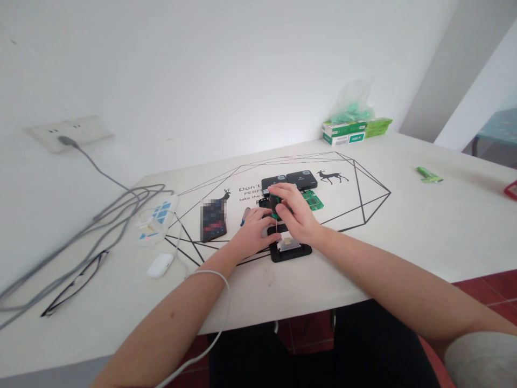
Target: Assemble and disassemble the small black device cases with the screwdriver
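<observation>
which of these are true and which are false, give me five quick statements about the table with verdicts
1. The right hand holds a dark tool. True.
2. The phone lies to the right of both hands. False: the phone lies to the left of the left hand.
3. A plug sits in the wall socket. True.
4. The white case is in the left hand. False: the white case lies on the table.
5. A green circuit board lies just beyond the right hand. True.
</observation>
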The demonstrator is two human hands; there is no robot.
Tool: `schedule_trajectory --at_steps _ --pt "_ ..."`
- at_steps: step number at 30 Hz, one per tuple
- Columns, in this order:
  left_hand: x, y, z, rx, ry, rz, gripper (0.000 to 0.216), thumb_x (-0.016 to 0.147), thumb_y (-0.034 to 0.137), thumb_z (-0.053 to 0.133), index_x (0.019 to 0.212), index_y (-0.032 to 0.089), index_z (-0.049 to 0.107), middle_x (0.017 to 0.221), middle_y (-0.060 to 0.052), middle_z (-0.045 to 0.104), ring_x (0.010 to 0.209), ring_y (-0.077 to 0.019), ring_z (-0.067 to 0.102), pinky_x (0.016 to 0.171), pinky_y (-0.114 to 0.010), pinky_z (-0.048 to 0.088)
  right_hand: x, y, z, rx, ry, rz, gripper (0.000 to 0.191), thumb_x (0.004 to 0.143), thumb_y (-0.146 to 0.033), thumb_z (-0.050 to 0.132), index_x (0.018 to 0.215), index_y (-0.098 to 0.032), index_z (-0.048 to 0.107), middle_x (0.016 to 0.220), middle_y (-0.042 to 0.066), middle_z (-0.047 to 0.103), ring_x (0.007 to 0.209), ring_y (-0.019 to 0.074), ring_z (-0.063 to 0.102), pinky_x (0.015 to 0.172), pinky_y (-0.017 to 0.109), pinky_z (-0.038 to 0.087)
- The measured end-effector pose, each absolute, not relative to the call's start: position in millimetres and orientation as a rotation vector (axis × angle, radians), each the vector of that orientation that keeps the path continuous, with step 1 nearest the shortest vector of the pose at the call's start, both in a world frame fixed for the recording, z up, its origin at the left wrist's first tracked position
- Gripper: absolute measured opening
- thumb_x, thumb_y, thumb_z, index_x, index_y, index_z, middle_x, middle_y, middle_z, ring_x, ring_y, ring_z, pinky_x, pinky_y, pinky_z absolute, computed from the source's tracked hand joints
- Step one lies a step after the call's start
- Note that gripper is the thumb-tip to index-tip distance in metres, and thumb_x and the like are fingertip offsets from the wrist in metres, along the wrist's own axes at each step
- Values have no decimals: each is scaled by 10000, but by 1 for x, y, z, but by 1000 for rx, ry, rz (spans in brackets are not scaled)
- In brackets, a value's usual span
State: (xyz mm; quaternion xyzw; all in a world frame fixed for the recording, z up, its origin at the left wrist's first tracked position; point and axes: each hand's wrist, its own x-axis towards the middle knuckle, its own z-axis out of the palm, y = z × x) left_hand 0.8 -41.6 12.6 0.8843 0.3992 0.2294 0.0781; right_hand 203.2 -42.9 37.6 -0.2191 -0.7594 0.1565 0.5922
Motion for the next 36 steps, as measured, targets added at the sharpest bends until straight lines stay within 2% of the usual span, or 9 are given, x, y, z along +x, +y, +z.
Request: schedule_trajectory --at_steps 3,5,8,17,20,23,25,33,36 --pt "1 -41 12 2658 1179 685 324 930 495 723 1129 241 748 1279 -108 645 1229 -328 525 1115 -532 443 203 -40 38 -553 -1737 300 387 932 -373 717 1293 -271 624 1137 106 564 1076 271 600 850 471 626" --pt "0 -40 12 2664 1165 680 331 929 499 727 1131 237 750 1260 -108 653 1225 -327 528 1119 -532 434 203 -38 37 -580 -1723 295 385 891 -348 768 1242 -276 628 1071 83 558 986 249 597 786 440 622" --pt "-1 -40 12 2660 1156 667 312 935 504 723 1123 259 763 1273 -100 655 1243 -326 525 1131 -538 418 202 -37 33 -613 -1682 342 417 915 -314 724 1301 -281 570 1149 95 598 965 232 616 757 411 619" --pt "1 -41 15 2652 1120 662 295 964 533 686 1060 273 787 1284 -91 667 1235 -307 544 1130 -517 418 204 -46 33 -477 -1740 554 403 1006 -192 469 1397 -289 471 1352 119 624 1151 231 693 951 461 627" --pt "1 -40 13 2657 1131 681 339 968 558 671 1075 256 783 1221 -105 666 1193 -309 549 1106 -516 438 205 -45 39 -496 -1759 376 354 989 -241 558 1341 -279 556 1284 128 602 1163 267 644 887 468 632" --pt "0 -39 11 2661 1137 673 356 966 570 669 1067 248 780 1178 -106 665 1182 -314 545 1104 -521 438 204 -43 40 -550 -1727 278 348 937 -314 697 1271 -276 610 1096 93 580 986 246 620 781 439 633" --pt "0 -39 12 2655 1134 658 337 964 562 675 1050 254 780 1218 -101 662 1212 -315 537 1120 -522 428 203 -42 38 -596 -1708 302 372 936 -327 703 1290 -283 597 1077 83 582 928 228 608 751 419 630" --pt "1 -41 15 2677 1087 676 291 963 513 707 1030 237 775 1222 -97 678 1202 -296 554 1101 -493 423 203 -44 29 -476 -1658 591 511 1034 -215 438 1533 -306 373 1381 129 628 1159 233 698 903 434 654" --pt "1 -40 13 2692 1057 697 276 962 490 719 1016 224 768 1189 -97 683 1184 -290 558 1080 -478 432 204 -44 32 -463 -1693 592 490 1049 -197 394 1528 -295 402 1404 128 627 1173 229 702 913 436 657"
